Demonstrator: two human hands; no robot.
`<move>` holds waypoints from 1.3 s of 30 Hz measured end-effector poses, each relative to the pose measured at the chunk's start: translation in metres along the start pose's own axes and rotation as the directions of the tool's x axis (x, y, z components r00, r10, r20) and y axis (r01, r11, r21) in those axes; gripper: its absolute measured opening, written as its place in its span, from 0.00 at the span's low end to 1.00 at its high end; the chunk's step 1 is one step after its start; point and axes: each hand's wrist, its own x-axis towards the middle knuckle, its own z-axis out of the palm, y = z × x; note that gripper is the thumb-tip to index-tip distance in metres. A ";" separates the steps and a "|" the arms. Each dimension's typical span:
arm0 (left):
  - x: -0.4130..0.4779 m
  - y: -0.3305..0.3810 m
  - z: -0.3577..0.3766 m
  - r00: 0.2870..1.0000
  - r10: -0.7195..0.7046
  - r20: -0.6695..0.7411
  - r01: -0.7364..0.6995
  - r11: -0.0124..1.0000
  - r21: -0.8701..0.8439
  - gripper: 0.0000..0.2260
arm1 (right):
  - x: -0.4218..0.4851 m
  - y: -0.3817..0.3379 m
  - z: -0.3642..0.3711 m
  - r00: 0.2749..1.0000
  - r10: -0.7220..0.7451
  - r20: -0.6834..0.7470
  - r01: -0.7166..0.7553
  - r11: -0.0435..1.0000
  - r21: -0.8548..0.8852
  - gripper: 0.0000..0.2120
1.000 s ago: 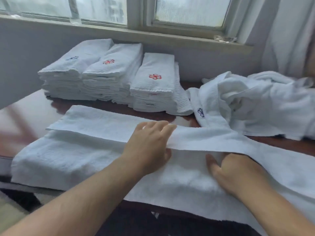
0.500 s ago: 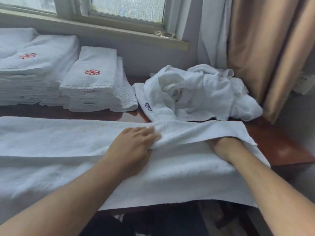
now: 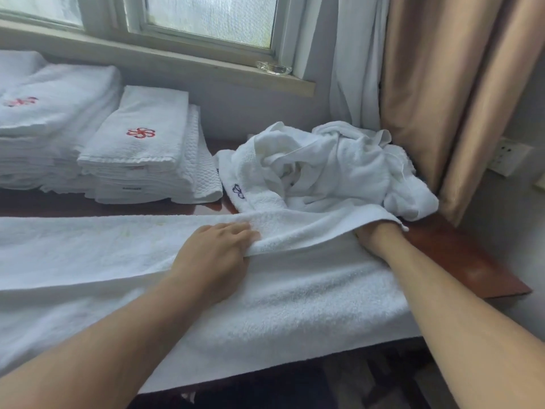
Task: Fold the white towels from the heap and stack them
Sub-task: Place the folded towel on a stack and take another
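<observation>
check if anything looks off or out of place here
Two things stand out. The spread towel has faint yellowish marks on its folded-over flap, left of the left hand. A waffle-weave towel leans against the nearest folded stack rather than lying on it.

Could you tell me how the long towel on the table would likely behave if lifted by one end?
Probably floppy: the towel drapes over the table edge and sags where the left hand pinches its fold. Its thick looped pile suggests it grips rather than slips.
</observation>
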 end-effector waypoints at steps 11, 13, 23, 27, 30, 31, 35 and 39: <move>-0.002 0.001 -0.003 0.982 0.174 -0.075 -0.175 0.985 -0.011 0.10 | -0.011 0.080 -0.030 0.989 -0.123 -0.087 0.149 0.725 0.672 0.21; -0.004 0.002 -0.004 0.970 0.213 -0.119 -0.216 0.976 -0.013 0.07 | -0.015 0.086 -0.025 0.972 -0.158 -0.172 0.232 0.718 0.657 0.15; -0.009 0.008 -0.011 0.913 0.364 -0.184 -0.370 0.929 -0.001 0.12 | -0.016 0.091 -0.024 0.948 -0.014 -0.318 0.240 0.690 0.683 0.15; -0.008 0.007 -0.014 0.917 0.376 -0.133 -0.382 0.924 -0.019 0.20 | -0.024 0.084 -0.028 0.969 -0.062 -0.239 0.152 0.911 0.384 0.18; -0.010 0.012 -0.019 0.954 0.300 -0.020 -0.300 0.954 -0.011 0.27 | -0.039 0.067 -0.035 0.905 -0.237 -0.354 0.270 0.962 0.045 0.19; -0.010 0.014 -0.021 0.970 0.241 0.002 -0.241 0.970 -0.020 0.30 | -0.045 0.056 -0.037 0.885 -0.326 -0.333 0.360 0.932 0.044 0.18; -0.004 0.012 -0.025 0.997 -0.047 0.058 0.045 0.999 0.022 0.24 | -0.060 0.021 -0.028 0.918 -0.377 0.119 0.378 0.926 0.012 0.33; -0.017 -0.001 -0.013 0.914 -0.163 0.372 0.108 0.980 0.164 0.36 | -0.062 0.031 0.003 0.910 -0.329 0.253 0.371 0.919 -0.137 0.44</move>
